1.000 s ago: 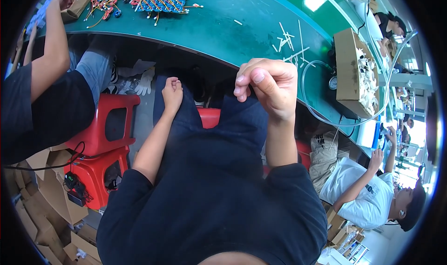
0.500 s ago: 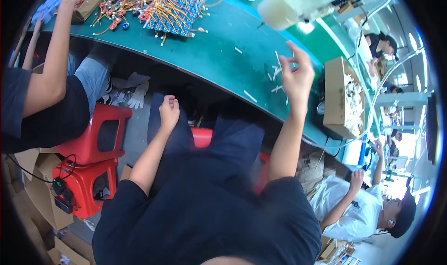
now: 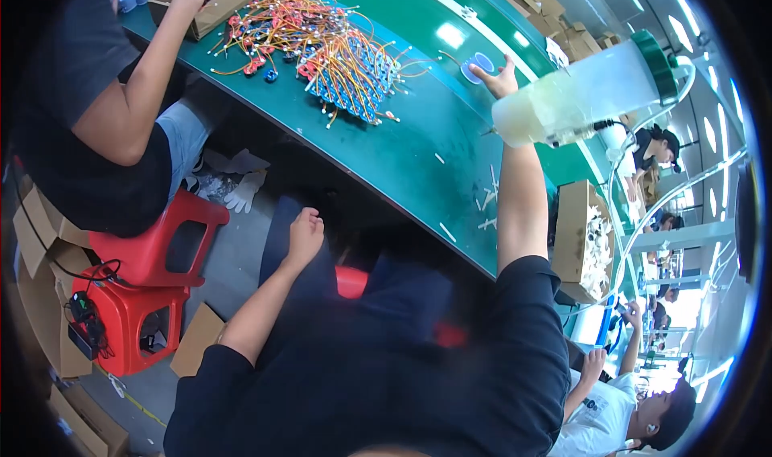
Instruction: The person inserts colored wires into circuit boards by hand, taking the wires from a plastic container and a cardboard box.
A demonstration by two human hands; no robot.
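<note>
My right arm is stretched far across the green worktable (image 3: 450, 127). At its end my right hand (image 3: 500, 81) has its fingers apart, with the thumb beside a small round blue thing (image 3: 481, 61), like a cup or spool. Whether they touch I cannot tell. A translucent container with a green lid and pale yellowish contents (image 3: 587, 91) overlaps my right wrist in view. My left hand (image 3: 305, 236) rests over my lap, fingers loosely curled, with nothing visible in it. To the left on the table lies a pile of small blue and red parts with orange wires (image 3: 346, 75).
White sticks (image 3: 487, 196) lie scattered near my right forearm. A cardboard box of white pieces (image 3: 585, 244) stands to the right, with hoses above it. At left, a co-worker's arm (image 3: 149, 79) reaches into another box (image 3: 211, 11). Red stools (image 3: 165, 252) stand at left.
My right hand has moved forward, from above the white sticks to the round blue thing. The view has shifted. My left hand stays over my lap.
</note>
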